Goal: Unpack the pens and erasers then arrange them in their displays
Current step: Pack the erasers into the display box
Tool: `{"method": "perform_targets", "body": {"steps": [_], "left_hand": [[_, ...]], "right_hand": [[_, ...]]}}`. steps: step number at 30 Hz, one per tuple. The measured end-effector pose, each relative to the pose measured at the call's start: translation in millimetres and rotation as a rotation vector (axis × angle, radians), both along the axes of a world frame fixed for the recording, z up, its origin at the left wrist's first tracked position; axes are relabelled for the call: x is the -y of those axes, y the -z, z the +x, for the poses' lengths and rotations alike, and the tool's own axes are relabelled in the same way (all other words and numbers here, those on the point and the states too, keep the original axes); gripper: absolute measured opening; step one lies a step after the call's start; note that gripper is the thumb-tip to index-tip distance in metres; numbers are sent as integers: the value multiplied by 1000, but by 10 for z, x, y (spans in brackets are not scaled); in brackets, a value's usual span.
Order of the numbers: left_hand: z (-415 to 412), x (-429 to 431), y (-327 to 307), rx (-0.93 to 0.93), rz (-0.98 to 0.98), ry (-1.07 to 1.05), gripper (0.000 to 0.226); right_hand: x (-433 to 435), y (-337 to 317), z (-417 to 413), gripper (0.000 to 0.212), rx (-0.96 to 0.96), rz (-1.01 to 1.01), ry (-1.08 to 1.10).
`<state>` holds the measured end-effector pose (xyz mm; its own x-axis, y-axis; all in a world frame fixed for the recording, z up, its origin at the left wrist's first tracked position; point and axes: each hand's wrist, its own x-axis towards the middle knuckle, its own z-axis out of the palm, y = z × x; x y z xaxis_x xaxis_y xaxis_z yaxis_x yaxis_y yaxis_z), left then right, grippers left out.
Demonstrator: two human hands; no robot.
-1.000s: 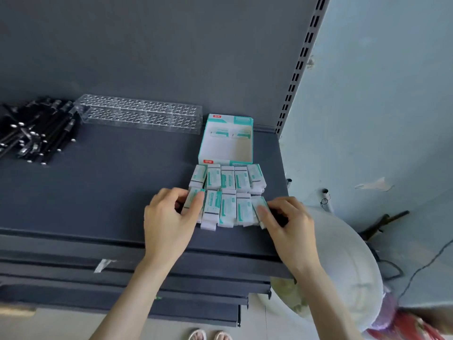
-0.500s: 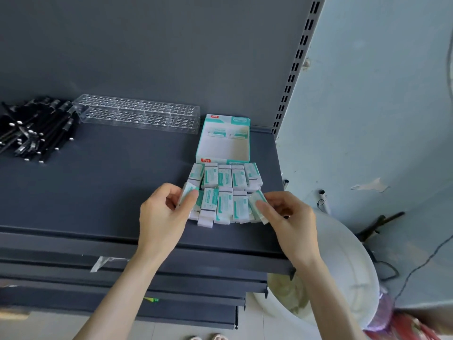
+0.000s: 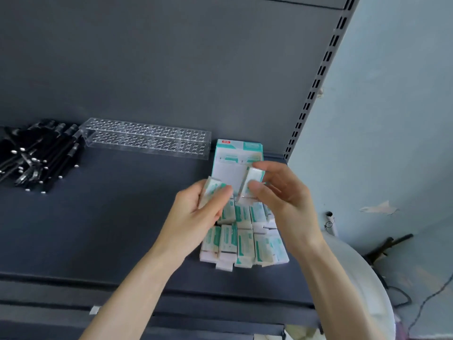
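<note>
Left hand (image 3: 196, 214): fingers curled round a wrapped eraser (image 3: 211, 190), thumb across its front, firm grip. Right hand (image 3: 282, 192): thumb and fingertips pinch a second eraser (image 3: 250, 184), tilted with its long side roughly upright. The two held erasers sit just beside each other, contact between them can't be told. Both are in the air over the near end of the open teal-and-white display box (image 3: 236, 165), which lies on the grey shelf (image 3: 103, 217) close to the back panel. Under the hands the eraser rows (image 3: 242, 241), two rows lying flat and side by side, reach nearly to the shelf's front edge, far row partly hidden by the hands. Clear acrylic pen rack (image 3: 147, 138) at the back, left of the box. Black pens (image 3: 34, 153) in a loose heap at far left, just beside the rack's left end. White round tub (image 3: 362, 290) lower right, below the shelf
</note>
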<state>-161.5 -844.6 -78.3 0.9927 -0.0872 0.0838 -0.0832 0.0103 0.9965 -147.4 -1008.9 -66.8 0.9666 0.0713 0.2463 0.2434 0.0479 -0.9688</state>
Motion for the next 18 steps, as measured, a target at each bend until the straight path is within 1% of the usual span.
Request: {"method": "perform_targets", "body": {"steps": [3,5,7,8,10,11,14,16,18], "left_hand": [[234,-134,-32,-114,-60,97,33],[404,-230,-22,-179,-141,164,28],[576,-328,11,-223,-191,201,37],[652,-367,21,-232,-192,208,37],[779,-414,54,-218,-157,205,23],[832,-423,77,-206,-123,188,18],[990,-398,173,-138,6,86,12],[1079,-347,233,-83,83,29,12],[1138,-305,282,-67,117,-21,9]], "right_hand": [[-156,-22,189,18,4,31,-14],[-241,-3,319,18,3,56,-17],[-298,39,429,18,-16,65,-2],[-317,58,471,17,-35,70,9],[-333,82,541,18,-87,63,28],[-330,90,576,20,-118,40,46],[-277,120,708,11,-169,-131,136],[-232,134,827,14,-177,-234,155],[-194,156,960,18,-172,-344,180]]}}
